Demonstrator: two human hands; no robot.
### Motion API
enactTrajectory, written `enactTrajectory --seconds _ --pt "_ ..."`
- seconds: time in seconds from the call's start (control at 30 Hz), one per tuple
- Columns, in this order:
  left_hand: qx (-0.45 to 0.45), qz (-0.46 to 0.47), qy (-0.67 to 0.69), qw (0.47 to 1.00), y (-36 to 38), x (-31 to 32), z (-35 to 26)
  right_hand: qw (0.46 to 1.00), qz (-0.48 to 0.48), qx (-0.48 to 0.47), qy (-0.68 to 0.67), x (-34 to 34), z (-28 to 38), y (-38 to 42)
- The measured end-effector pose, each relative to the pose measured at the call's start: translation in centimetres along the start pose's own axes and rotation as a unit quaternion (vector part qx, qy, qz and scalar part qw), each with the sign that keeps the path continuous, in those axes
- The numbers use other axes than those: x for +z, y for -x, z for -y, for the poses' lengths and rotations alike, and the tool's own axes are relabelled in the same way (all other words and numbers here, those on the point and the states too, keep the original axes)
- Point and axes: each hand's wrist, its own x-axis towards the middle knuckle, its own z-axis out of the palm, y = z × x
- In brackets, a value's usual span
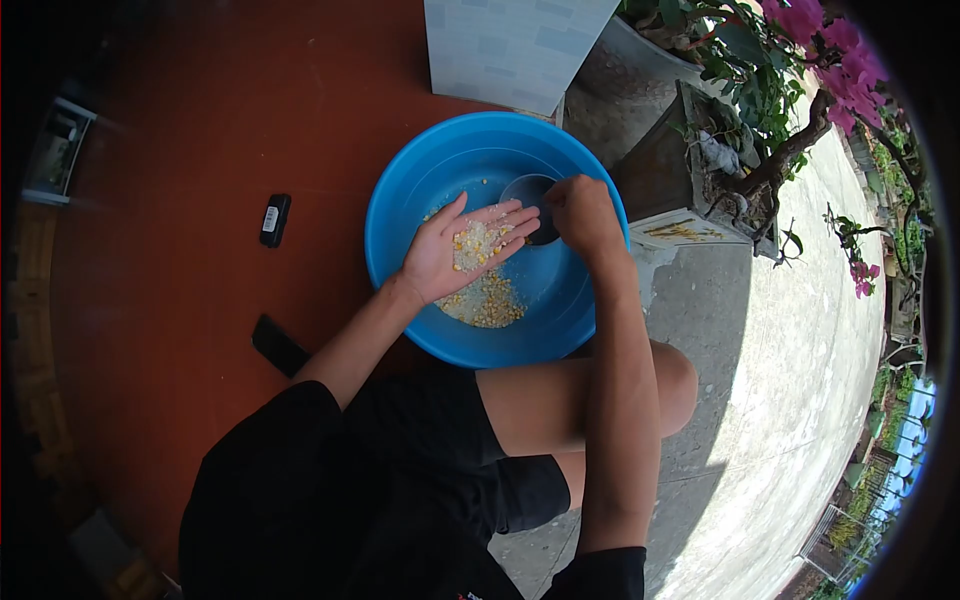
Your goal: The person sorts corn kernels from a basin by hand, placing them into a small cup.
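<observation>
My left hand (440, 255) is palm up over a blue basin (395, 165), fingers stretched out. On the palm lies a heap of mixed grain (478, 247), whitish bits with yellow corn kernels. More of this grain (490, 303) lies on the basin's floor below the hand, and a few bits stick farther back. My right hand (588, 213) is closed, with fingertips pinched together near a round dark bowl (543, 234) inside the basin. Whatever sits between those fingertips is too small or hidden to make out.
Two dark devices, one with a white label (276, 220) and a phone-like one (279, 345), lie on the red floor (200, 120) at left. A pale tiled block (510, 50) stands behind the basin. Planters (665, 190) with pink flowers (850, 70) are at right.
</observation>
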Motion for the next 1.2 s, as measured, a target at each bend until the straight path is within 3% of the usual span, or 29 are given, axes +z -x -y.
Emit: enactTrajectory --seconds 0.17,0.27,0.4,0.47,0.67,0.9,1.2 --pt "0.006 -0.004 0.002 1.000 0.1 0.0 -0.1 0.999 -0.040 -0.022 0.025 0.2 0.6 0.1" --pt "0.012 -0.006 0.000 1.000 0.1 0.0 0.0 1.000 -0.008 -0.014 0.000 -1.8 4.6 1.1" --pt "0.017 -0.095 -0.025 0.995 0.5 0.0 -0.1 0.987 0.039 -0.133 -0.084 -3.2 8.0 2.7" --pt "0.015 -0.158 -0.045 0.986 0.9 0.7 -0.2 0.986 0.069 -0.133 -0.073 -2.8 8.3 3.2" --pt "0.008 -0.224 -0.069 0.972 1.0 1.0 -0.1 0.985 0.115 -0.130 -0.015 -2.0 8.5 3.2" --pt "0.014 -0.244 -0.071 0.967 1.0 0.6 -0.1 0.983 0.119 -0.142 0.003 -1.4 9.0 2.8" --pt "0.021 -0.213 -0.032 0.976 0.6 -0.6 -0.4 0.972 0.137 -0.136 -0.134 -2.4 8.2 2.5"
